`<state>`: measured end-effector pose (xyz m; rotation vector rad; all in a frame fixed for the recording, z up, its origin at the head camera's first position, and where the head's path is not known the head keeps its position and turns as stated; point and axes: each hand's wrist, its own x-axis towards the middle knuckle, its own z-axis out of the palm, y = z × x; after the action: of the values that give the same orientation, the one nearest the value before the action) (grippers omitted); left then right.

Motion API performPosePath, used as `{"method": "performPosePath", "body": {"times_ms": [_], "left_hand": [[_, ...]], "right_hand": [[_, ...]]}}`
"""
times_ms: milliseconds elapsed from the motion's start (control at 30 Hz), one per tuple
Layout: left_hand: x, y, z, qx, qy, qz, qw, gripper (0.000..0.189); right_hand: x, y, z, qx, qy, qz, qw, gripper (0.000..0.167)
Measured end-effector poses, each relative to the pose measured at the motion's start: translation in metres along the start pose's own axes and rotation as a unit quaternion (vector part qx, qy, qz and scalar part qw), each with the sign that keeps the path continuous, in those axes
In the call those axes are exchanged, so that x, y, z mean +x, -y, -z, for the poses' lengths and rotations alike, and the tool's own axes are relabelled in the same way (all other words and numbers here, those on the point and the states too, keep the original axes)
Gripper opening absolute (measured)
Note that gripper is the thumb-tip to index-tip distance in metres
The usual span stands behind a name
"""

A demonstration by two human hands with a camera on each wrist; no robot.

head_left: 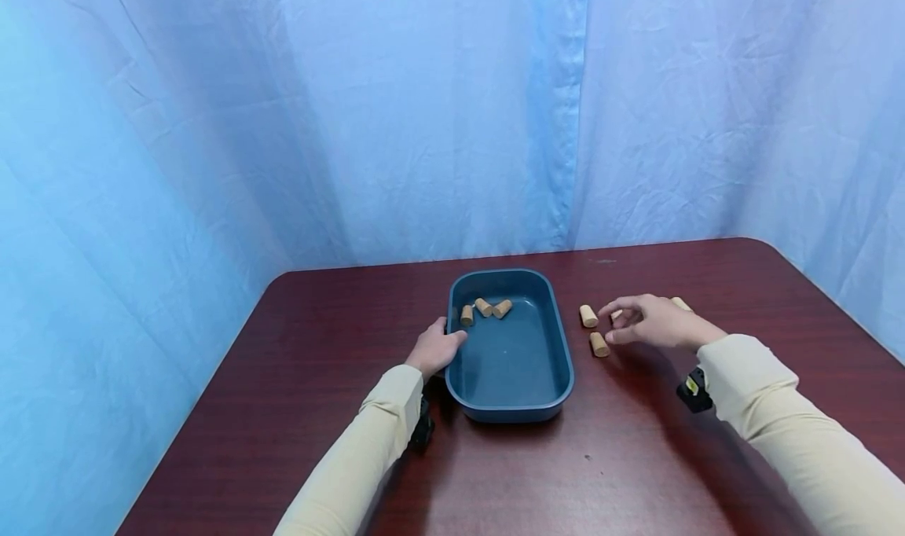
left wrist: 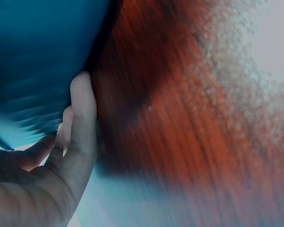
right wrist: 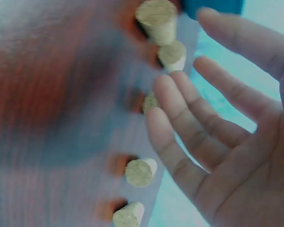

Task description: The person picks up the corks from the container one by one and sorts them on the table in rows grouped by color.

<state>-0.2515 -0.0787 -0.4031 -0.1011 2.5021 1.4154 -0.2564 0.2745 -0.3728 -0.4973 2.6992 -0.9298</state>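
My left hand (head_left: pixel 433 349) holds the left wall of a dark blue rectangular tray (head_left: pixel 509 371), thumb over the rim and fingers along the outside. In the left wrist view, fingers (left wrist: pixel 83 104) lie against the tray's ribbed outer side. Three tapered corks, one of them a cork (head_left: pixel 467 314) by the left wall, lie in the far left part of the tray. Right of the tray my right hand (head_left: pixel 654 321) hovers with parted fingers, nothing held. Nearest its fingertips are a cork (head_left: pixel 599 345) and another cork (head_left: pixel 588 316). More corks are partly hidden behind the hand.
The right wrist view shows several corks in a rough row, including a cork (right wrist: pixel 140 172) and a lower cork (right wrist: pixel 128 215). Everything rests on a dark red wooden table (head_left: pixel 339 324). Pale blue curtains (head_left: pixel 438 111) hang behind it and along the sides.
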Motion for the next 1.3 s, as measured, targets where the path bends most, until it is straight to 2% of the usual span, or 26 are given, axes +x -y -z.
{"method": "performPosePath", "body": {"times_ms": [233,467,867,1300], "left_hand": [[0.001,0.0,-0.001,0.003,-0.003,0.003,1.0,0.053],[0.003,0.0,-0.002,0.001,-0.004,0.0,1.0,0.051],[0.004,0.0,-0.002,0.002,-0.006,0.0,1.0,0.049],[0.002,-0.001,-0.003,0.002,-0.007,0.005,1.0,0.05]], "right_hand": [[0.0,0.013,0.01,0.054,-0.079,0.016,0.9953,0.043],[0.006,0.035,0.013,0.081,-0.11,0.009,0.9906,0.039],[0.026,0.071,0.005,0.093,-0.099,0.028,0.9904,0.041],[0.048,0.102,-0.008,0.105,-0.078,0.051,0.99,0.035]]}}
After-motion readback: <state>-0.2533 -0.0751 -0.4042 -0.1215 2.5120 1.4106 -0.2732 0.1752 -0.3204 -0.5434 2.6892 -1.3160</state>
